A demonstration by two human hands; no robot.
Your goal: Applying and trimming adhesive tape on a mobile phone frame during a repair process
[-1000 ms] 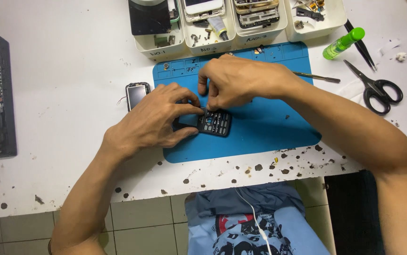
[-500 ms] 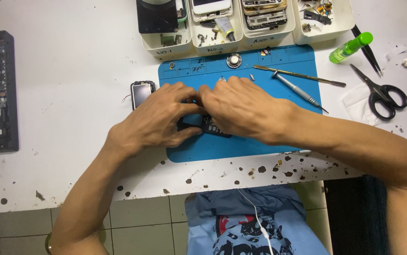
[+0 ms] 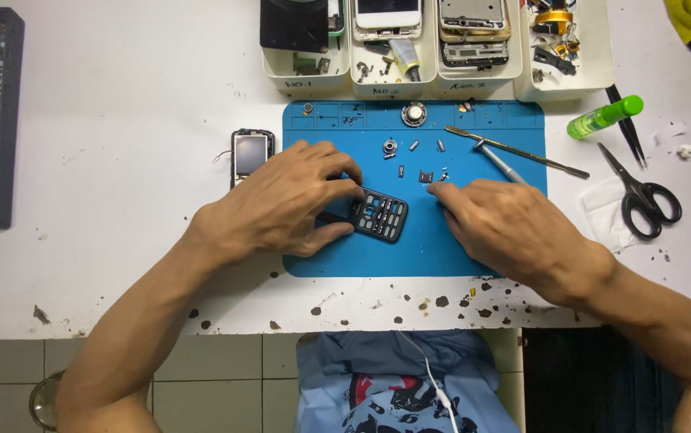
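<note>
Blue mat [image 3: 441,256]: left hand [image 3: 281,204] half-hides keypad phone [image 3: 379,215].

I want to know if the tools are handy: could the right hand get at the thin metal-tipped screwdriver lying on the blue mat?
Probably yes. The right hand rests on the blue rubber mat just below the thin metal-tipped screwdriver, with nothing lying between them.

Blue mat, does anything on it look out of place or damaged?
Nothing looks spilled. The blue mat carries small loose parts scattered near its top, and the left hand holds a stripped black keypad phone, clearly taken apart. The right hand rests beside it. The table edge shows dark chipped spots.
</note>
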